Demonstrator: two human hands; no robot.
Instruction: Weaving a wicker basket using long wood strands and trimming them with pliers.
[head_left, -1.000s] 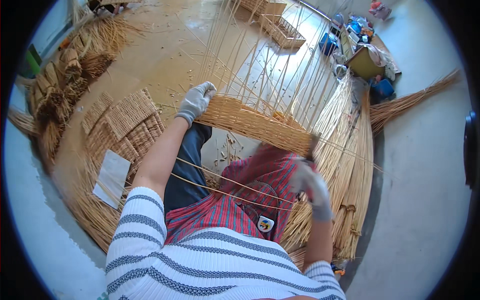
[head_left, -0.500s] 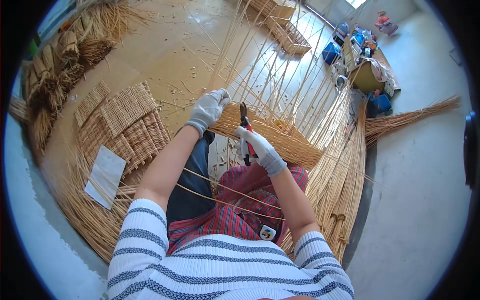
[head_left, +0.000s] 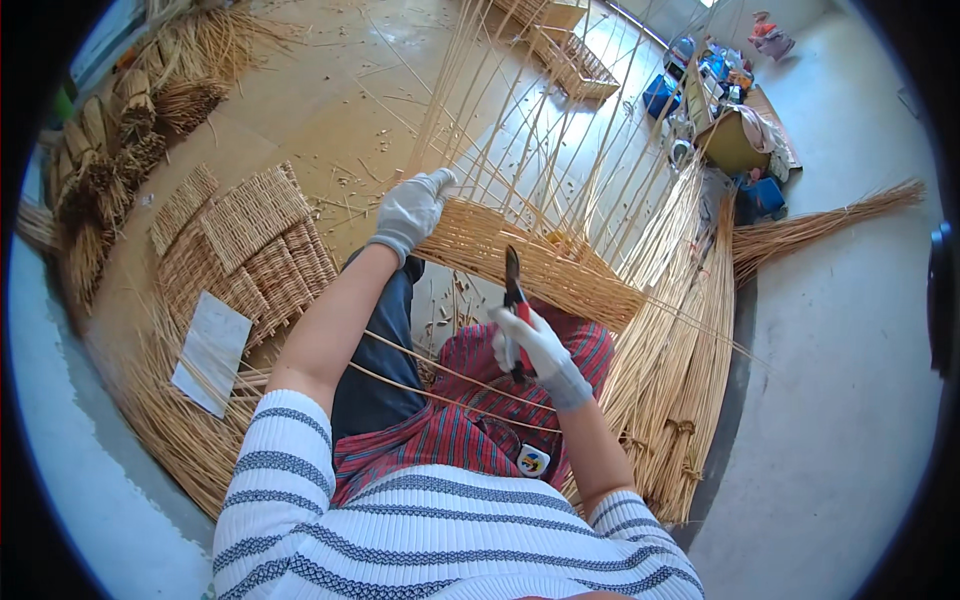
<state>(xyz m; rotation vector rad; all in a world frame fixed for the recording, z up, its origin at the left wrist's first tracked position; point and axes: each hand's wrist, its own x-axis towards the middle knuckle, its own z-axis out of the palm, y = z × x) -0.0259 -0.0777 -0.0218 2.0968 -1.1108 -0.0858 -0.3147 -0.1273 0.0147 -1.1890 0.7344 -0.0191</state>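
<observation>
A partly woven wicker basket [head_left: 500, 250] lies tilted across my lap, with long loose canes [head_left: 547, 130] standing up from its far side. My left hand [head_left: 410, 210], in a white glove, is closed on the basket's left end, fingertips at the upper edge. In my gloved right hand [head_left: 541, 358] is a pair of pruning shears [head_left: 514, 282] with red and black handles. Their dark blades point up in front of the basket's near wall. The right fingers wrap round the handles, which they partly cover.
Woven panels [head_left: 258, 215] lie stacked at the left beside a pale sheet [head_left: 211, 353]. Bundles of cane [head_left: 672, 360] stretch along my right. Finished-looking baskets [head_left: 575, 62] stand farther off, and blue containers [head_left: 661, 95] sit at the far right. Cane scraps litter the floor.
My right hand has drawn the shears down and to the right, toward my lap. The left hand keeps its hold on the basket, having shifted slightly.
</observation>
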